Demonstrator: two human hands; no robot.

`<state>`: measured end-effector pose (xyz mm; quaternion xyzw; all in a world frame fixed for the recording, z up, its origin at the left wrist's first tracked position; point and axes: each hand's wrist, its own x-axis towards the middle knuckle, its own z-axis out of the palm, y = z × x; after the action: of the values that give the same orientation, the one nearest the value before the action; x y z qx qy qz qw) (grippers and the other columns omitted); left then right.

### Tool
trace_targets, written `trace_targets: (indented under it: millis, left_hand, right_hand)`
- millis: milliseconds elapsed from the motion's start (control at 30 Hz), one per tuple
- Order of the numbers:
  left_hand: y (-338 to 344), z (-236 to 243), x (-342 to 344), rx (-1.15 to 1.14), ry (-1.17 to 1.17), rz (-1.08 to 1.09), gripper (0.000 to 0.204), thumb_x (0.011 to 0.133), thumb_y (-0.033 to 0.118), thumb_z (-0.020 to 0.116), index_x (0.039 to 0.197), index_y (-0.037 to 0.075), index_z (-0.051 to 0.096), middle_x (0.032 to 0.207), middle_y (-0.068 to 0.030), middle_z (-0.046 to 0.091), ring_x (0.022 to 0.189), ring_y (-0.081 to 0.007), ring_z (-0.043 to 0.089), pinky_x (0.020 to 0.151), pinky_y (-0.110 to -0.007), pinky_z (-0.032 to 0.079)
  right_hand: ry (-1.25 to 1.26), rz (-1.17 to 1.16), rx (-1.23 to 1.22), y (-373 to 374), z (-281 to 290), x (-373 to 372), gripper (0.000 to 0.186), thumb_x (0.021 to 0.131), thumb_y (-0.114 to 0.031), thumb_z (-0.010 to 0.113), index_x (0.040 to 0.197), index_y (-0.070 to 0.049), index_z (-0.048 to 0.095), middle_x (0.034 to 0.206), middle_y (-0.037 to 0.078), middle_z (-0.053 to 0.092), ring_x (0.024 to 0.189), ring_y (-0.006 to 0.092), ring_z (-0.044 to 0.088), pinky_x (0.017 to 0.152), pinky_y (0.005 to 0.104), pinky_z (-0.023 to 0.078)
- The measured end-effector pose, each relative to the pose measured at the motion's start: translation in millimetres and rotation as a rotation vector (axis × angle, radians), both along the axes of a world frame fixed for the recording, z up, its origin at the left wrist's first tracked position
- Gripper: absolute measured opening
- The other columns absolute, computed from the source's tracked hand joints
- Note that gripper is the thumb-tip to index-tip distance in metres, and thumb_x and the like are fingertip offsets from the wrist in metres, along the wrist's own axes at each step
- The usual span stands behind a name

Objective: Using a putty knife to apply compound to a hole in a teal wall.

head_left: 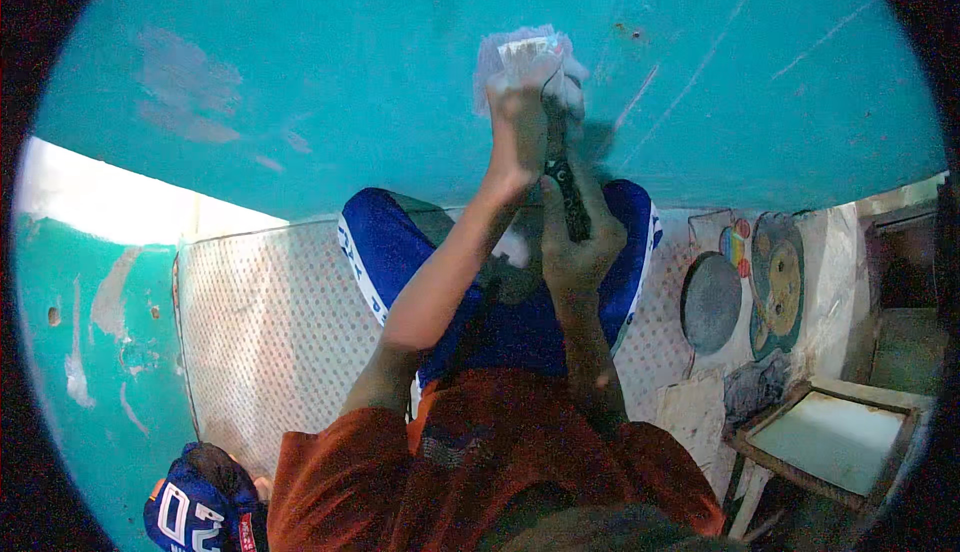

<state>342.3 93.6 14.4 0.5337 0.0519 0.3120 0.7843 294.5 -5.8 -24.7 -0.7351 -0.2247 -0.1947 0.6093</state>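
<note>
My left hand [516, 122] is raised in front of me with its fingers closed on a crinkled, translucent white plastic bag [530, 42]. A small pale patch shows on the bag, and its contents cannot be made out. In my right hand [580, 257], below the left, is a black-handled knife-like tool [568, 197]. Its handle is held in my wrapped fingers, and light spots like rivets show on it. The narrow dark upper part points up beside my left hand, toward the bag. Whether its tip touches the bag is hard to see.
A turquoise surface [350, 82] with scuffs spreads in front. My legs in blue trousers [390, 232] are bent on a dotted pale mat [260, 322]. At the right are a round grey disc [711, 302] and a wooden-framed panel [830, 437]. Dark blue cloth [190, 502] lies lower left.
</note>
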Motion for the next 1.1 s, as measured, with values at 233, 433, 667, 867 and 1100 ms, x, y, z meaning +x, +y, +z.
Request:
trace_targets:
  millis: [233,433,667,867,1100]
  left_hand:
    - [-7,12,10,-0.2,-0.04,0.056,0.027,0.087,0.029,0.049,0.074,0.006,0.059,0.054,-0.0023,0.052,0.043,-0.0093,0.046,0.039,-0.025,0.035]
    - [-1,-8,16,-0.319,-0.012,-0.111,0.027,0.086,0.028,0.051,0.073,0.006,0.059,0.057,-0.0026,0.053,0.043,-0.01,0.046,0.04,-0.025,0.036]
    - [-2,-16,22,-0.222,-0.027,-0.03,0.025,0.085,0.025,0.053,0.072,0.005,0.059,0.057,-0.0026,0.053,0.043,-0.0109,0.046,0.041,-0.025,0.036]
    - [-7,-13,11,-0.021,0.007,0.017,0.021,0.085,0.021,0.052,0.076,0.003,0.057,0.058,-0.0031,0.053,0.044,-0.0106,0.046,0.039,-0.026,0.037]
    - [-4,8,16,-0.223,-0.021,-0.076,0.02,0.087,0.019,0.049,0.076,0.005,0.058,0.057,-0.0021,0.052,0.043,-0.0107,0.047,0.038,-0.026,0.037]
  right_hand:
    - [0.008,-0.048,-0.102,-6,-3,0,0.031,0.082,-0.008,0.063,0.111,0.002,0.059,0.095,0.014,0.066,0.083,0.0139,0.061,0.074,0.027,0.047]
    - [0.01,0.003,-0.034,-6,-12,1,0.033,0.081,-0.009,0.063,0.111,0.003,0.059,0.093,0.014,0.066,0.08,0.0137,0.06,0.073,0.0267,0.047]
    - [0.116,-0.028,-0.069,-4,1,-2,0.033,0.081,-0.008,0.064,0.111,0.003,0.059,0.092,0.014,0.066,0.08,0.0138,0.06,0.072,0.0274,0.048]
    - [-0.006,-0.049,-0.084,-8,-3,0,0.033,0.081,-0.008,0.064,0.11,0.004,0.059,0.094,0.014,0.066,0.081,0.0147,0.061,0.074,0.028,0.048]
    - [0.032,-0.026,-0.033,-7,0,0,0.031,0.081,-0.008,0.063,0.11,0.003,0.059,0.096,0.015,0.066,0.082,0.0156,0.062,0.074,0.0281,0.048]
